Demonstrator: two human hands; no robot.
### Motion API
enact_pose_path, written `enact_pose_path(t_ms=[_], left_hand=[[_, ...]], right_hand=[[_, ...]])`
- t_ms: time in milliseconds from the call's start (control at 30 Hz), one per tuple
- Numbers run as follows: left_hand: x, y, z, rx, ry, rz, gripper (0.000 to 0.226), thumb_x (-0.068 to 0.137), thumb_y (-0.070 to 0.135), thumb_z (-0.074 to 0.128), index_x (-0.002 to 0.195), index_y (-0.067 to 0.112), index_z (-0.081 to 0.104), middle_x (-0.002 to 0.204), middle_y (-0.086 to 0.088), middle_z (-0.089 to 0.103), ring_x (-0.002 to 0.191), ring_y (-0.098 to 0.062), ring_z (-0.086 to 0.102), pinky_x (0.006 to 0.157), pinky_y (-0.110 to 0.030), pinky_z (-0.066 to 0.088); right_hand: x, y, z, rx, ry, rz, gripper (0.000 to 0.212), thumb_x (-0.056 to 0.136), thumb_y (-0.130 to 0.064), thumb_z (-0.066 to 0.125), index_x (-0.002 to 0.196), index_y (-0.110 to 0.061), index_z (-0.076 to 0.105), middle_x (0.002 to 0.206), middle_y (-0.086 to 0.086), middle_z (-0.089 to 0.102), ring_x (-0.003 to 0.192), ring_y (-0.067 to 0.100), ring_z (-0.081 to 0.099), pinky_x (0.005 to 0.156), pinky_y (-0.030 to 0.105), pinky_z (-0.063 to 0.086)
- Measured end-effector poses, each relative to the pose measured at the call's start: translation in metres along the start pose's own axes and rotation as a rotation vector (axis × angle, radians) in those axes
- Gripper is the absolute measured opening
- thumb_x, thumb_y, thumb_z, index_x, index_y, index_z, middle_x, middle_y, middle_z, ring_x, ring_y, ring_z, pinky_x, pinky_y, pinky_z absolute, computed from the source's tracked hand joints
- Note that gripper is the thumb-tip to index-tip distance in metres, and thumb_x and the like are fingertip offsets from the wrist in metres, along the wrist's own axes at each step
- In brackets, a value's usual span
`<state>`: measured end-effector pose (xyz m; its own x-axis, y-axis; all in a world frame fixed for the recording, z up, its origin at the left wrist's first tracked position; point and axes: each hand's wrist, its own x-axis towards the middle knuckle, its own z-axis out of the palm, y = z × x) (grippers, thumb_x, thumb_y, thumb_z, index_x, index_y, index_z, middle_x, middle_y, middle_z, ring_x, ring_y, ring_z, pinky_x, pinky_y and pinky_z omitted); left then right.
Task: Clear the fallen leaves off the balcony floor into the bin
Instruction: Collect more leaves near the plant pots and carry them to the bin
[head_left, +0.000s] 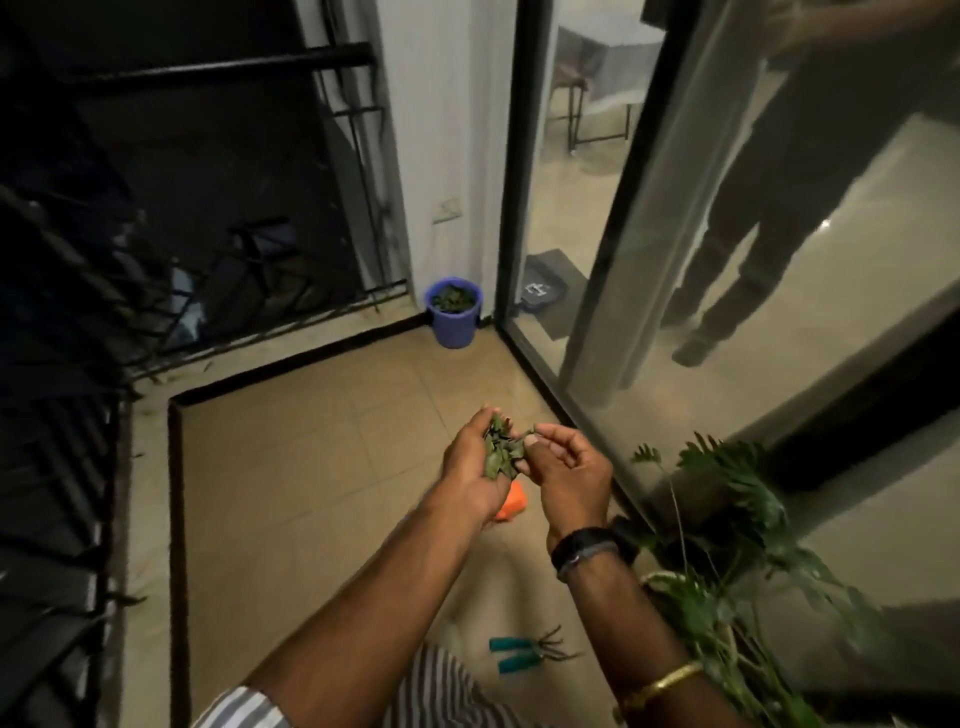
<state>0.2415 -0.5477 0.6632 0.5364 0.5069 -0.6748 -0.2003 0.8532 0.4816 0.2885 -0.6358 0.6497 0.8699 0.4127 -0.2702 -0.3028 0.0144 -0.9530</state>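
A bunch of dark green leaves (500, 451) lies in my cupped left hand (470, 465), held above the tiled balcony floor (291, 467). My right hand (569, 467) is beside it, its thumb and forefinger pinching a leaf stem at the edge of the bunch. The blue bin (453, 313) stands far off in the corner by the white wall, with leaves inside it.
A black railing (208, 291) runs along the left and far side. A glass sliding door (675, 260) lines the right. A potted green plant (727, 545) stands at the lower right. Teal-handled garden tools (524, 652) lie on the floor near my legs; something orange (511, 501) shows under my hands.
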Motion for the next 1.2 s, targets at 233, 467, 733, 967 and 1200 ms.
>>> enact_pose_path(t_ms=[233,467,733,967,1200], left_hand=[[0.056,0.082,-0.002,-0.103,0.044,0.09,0.026,0.101,0.032,0.051,0.079,0.019,0.057,0.06,0.0,0.06,0.052,-0.015,0.057,0.049,-0.024,0.037],[0.15,0.212,-0.016,-0.107,0.085,0.091,0.023,0.1,0.027,0.054,0.082,0.015,0.059,0.061,-0.003,0.061,0.053,-0.015,0.058,0.051,-0.023,0.05],[0.274,0.362,-0.009,-0.077,0.072,0.046,0.025,0.1,0.026,0.054,0.079,0.013,0.058,0.064,-0.004,0.059,0.061,-0.016,0.056,0.063,-0.031,0.047],[0.398,0.435,0.034,0.04,0.042,0.032,0.018,0.099,0.024,0.057,0.092,0.009,0.063,0.084,-0.009,0.065,0.078,-0.022,0.061,0.071,-0.036,0.049],[0.551,0.493,0.092,0.185,0.109,-0.057,0.024,0.101,0.029,0.051,0.087,0.013,0.063,0.06,-0.002,0.069,0.054,-0.015,0.065,0.061,-0.031,0.047]], right_hand=[[0.06,-0.006,0.091,-0.036,-0.122,-0.062,0.015,0.085,0.001,0.07,0.09,-0.012,0.073,0.081,0.012,0.074,0.069,0.021,0.07,0.067,0.036,0.059],[0.14,0.008,0.224,0.032,-0.095,-0.015,0.013,0.087,0.001,0.07,0.095,-0.009,0.072,0.082,0.013,0.073,0.075,0.02,0.07,0.067,0.032,0.058],[0.241,0.002,0.369,0.089,-0.026,0.062,0.014,0.088,-0.001,0.07,0.095,-0.013,0.071,0.081,0.008,0.073,0.079,0.019,0.07,0.073,0.036,0.06],[0.365,0.006,0.45,0.127,0.029,0.09,0.011,0.088,0.001,0.069,0.096,-0.007,0.071,0.087,0.016,0.074,0.087,0.028,0.072,0.079,0.049,0.061],[0.526,0.024,0.512,0.054,0.091,0.129,0.012,0.091,-0.008,0.068,0.101,-0.013,0.072,0.093,0.008,0.075,0.092,0.025,0.072,0.077,0.041,0.061]])
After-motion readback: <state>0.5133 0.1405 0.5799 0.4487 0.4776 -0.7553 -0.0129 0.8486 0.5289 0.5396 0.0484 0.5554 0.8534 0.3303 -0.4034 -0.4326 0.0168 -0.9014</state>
